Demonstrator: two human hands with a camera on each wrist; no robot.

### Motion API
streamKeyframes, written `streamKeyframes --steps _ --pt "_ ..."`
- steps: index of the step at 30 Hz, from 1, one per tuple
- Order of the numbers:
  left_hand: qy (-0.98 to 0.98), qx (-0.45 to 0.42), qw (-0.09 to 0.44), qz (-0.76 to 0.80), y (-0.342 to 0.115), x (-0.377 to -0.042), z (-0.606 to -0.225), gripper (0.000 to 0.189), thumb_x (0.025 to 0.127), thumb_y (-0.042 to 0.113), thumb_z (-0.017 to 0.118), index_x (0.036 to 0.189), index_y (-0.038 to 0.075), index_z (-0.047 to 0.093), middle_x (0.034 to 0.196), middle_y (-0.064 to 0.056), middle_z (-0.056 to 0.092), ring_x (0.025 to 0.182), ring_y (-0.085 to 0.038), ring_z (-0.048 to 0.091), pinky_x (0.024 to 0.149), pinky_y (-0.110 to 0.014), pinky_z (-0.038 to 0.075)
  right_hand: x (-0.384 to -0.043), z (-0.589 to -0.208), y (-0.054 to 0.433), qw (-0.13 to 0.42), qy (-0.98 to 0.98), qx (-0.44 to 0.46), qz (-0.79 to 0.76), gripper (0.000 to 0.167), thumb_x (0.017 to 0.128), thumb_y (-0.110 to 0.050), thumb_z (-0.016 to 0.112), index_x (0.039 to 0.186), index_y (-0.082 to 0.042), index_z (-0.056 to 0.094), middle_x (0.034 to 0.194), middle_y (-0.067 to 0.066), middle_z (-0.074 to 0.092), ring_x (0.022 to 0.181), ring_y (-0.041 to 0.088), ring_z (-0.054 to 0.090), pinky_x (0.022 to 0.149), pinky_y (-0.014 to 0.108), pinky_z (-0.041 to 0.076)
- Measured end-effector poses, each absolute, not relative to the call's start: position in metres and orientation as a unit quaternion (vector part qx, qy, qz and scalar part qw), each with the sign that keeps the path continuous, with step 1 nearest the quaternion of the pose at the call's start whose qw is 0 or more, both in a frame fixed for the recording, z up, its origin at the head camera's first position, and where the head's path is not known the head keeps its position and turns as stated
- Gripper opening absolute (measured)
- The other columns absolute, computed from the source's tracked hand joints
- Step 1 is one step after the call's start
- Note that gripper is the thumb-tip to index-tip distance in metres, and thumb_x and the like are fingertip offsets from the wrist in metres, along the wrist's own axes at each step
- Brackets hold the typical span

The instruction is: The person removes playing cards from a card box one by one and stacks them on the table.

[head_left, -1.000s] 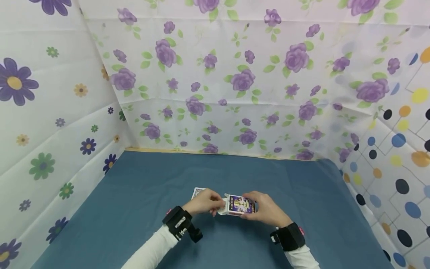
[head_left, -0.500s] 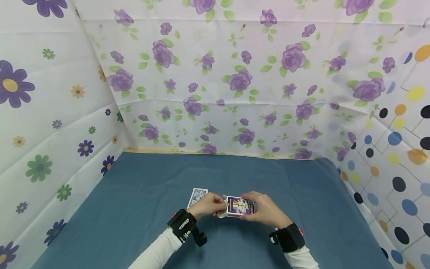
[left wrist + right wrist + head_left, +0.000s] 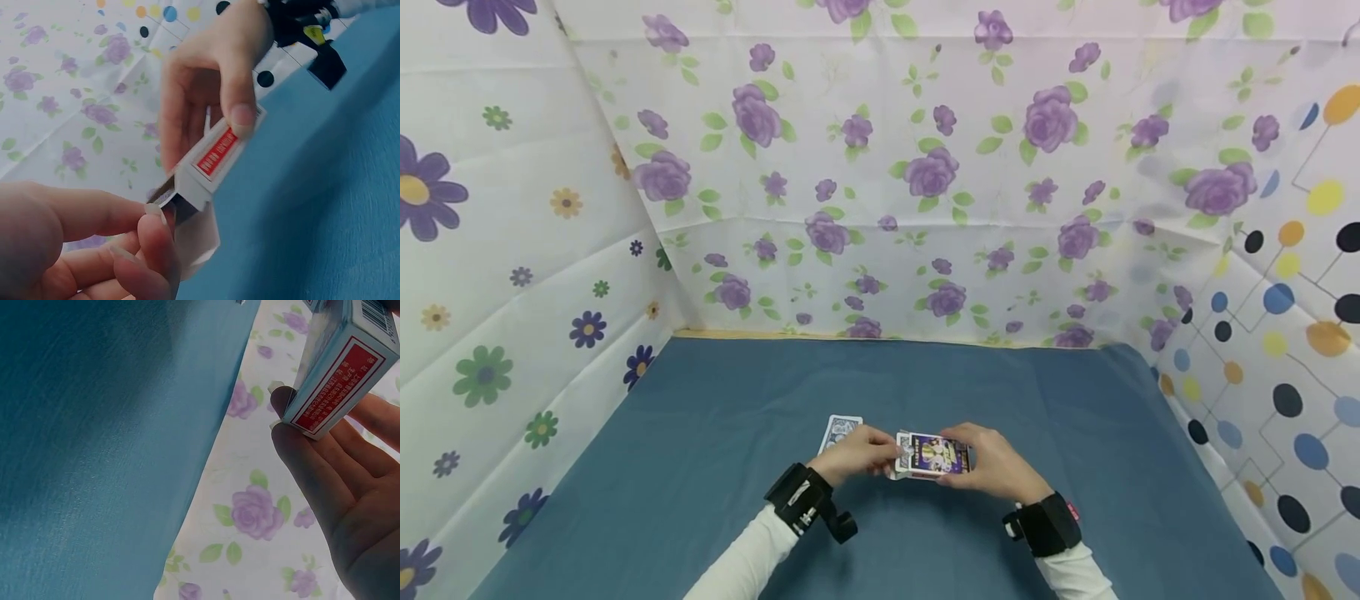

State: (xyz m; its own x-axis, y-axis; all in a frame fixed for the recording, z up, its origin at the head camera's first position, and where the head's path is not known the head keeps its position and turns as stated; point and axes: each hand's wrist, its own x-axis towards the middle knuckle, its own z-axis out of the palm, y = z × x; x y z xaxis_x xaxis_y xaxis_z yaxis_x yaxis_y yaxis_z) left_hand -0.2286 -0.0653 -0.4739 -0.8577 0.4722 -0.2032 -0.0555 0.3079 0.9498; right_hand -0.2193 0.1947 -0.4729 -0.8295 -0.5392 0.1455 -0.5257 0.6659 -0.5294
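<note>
- Grips the card box (image 3: pixel 942 455) firmly in the right hand (image 3: pixel 996 462), thumb on the near narrow side and fingers on the far one, probably to steady it without crushing the broad faces.
- Clasps toward the end away from the opening, leaving most of the purple printed face uncovered and the mouth free of fingers; likely a sound counter-hold against any pull or push there.
- Points the mouth straight at the left hand (image 3: pixel 857 452), between both hands and seemingly just above the blue cloth (image 3: pixel 737 417); hard to tell whether touching it anywhere.
- Pinches with the left thumb and fingers at the protruding card (image 3: pixel 906 451), apparently by its very end; a fingertip hold suited to something thin in a narrow slot. Impossible to tell whether one card or several.
- Shows an open flap (image 3: pixel 199 244) in the left wrist view, folded out from the mouth just beside the left fingertips, presumably so as not to block the opening.
- Leaves the red panel (image 3: pixel 215 153) mostly bare, with thumb pressure only near its far end.
- Has a loose card (image 3: pixel 841 428) lying flat on the cloth, patterned back up, partly hidden by the left hand; perhaps there to be close by yet out of the way of the box.
</note>
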Motion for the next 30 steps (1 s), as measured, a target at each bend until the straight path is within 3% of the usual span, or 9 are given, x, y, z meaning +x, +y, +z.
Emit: streamKeyframes --steps 7,12,16,18,20,22,25,30 --pt "0.753 0.132 0.237 0.599 -0.072 -0.230 -0.473 0.026 0.095 0.017 0.059 0.100 -0.007 0.069 0.064 0.003 0.057 0.056 -0.007 0.048 0.055 -0.025 0.037 -0.221 -0.471 0.193 0.009 0.912 -0.295 -0.284 0.062 0.078 -0.045 0.078 0.128 -0.012 0.061 0.119 0.003 0.065 0.102 0.015 0.061 0.079 0.032 0.049" --pt "0.731 0.123 0.256 0.621 -0.078 -0.230 -0.474 0.020 0.097 0.015 0.056 0.087 -0.001 0.063 0.063 0.002 0.058 0.060 -0.008 0.061 0.055 -0.022 0.041 -0.222 -0.471 0.193 0.003 0.915 -0.290 -0.281 0.064 0.077 -0.045 0.079 0.128 -0.011 0.061 0.120 0.004 0.065 0.104 0.016 0.062 0.082 0.036 0.050" --pt "0.690 0.126 0.283 0.654 -0.086 -0.228 -0.473 0.022 0.101 0.011 0.047 0.080 0.004 0.052 0.072 -0.004 0.057 0.073 -0.014 0.071 0.066 -0.026 0.054 -0.223 -0.471 0.194 0.003 0.916 -0.287 -0.279 0.066 0.077 -0.048 0.078 0.129 -0.010 0.061 0.122 0.004 0.065 0.106 0.017 0.062 0.084 0.038 0.050" --pt "0.678 0.128 0.287 0.665 -0.091 -0.227 -0.471 0.023 0.102 0.010 0.043 0.081 0.003 0.048 0.074 -0.005 0.052 0.077 -0.017 0.072 0.072 -0.028 0.055 -0.223 -0.471 0.194 0.004 0.917 -0.285 -0.280 0.067 0.077 -0.048 0.078 0.129 -0.010 0.061 0.122 0.005 0.064 0.106 0.018 0.062 0.085 0.039 0.050" --pt "0.672 0.130 0.284 0.672 -0.097 -0.225 -0.470 0.019 0.102 0.008 0.044 0.090 -0.003 0.054 0.086 -0.008 0.057 0.081 -0.018 0.072 0.077 -0.029 0.055 -0.223 -0.470 0.195 0.005 0.917 -0.282 -0.282 0.067 0.077 -0.048 0.078 0.130 -0.010 0.060 0.122 0.004 0.064 0.106 0.017 0.061 0.084 0.038 0.050" --pt "0.674 0.128 0.278 0.672 -0.103 -0.225 -0.469 0.019 0.101 0.007 0.047 0.105 -0.009 0.057 0.092 -0.010 0.060 0.082 -0.017 0.071 0.074 -0.025 0.053 -0.223 -0.470 0.195 0.008 0.917 -0.280 -0.284 0.067 0.077 -0.046 0.078 0.130 -0.010 0.060 0.122 0.005 0.064 0.106 0.018 0.061 0.085 0.039 0.050" --pt "0.680 0.118 0.266 0.674 -0.113 -0.225 -0.469 0.038 0.097 0.005 0.053 0.132 -0.011 0.049 0.113 -0.016 0.065 0.083 -0.013 0.070 0.073 -0.022 0.052 -0.222 -0.470 0.195 0.010 0.917 -0.280 -0.285 0.066 0.077 -0.045 0.078 0.130 -0.011 0.060 0.123 0.005 0.064 0.107 0.018 0.061 0.085 0.039 0.050" --pt "0.696 0.098 0.226 0.675 -0.129 -0.227 -0.470 0.050 0.095 0.004 0.056 0.139 -0.014 0.040 0.121 -0.026 0.060 0.085 -0.009 0.069 0.081 -0.024 0.054 -0.223 -0.471 0.195 0.011 0.918 -0.278 -0.283 0.066 0.077 -0.045 0.079 0.130 -0.010 0.060 0.122 0.004 0.064 0.107 0.017 0.061 0.085 0.039 0.049"
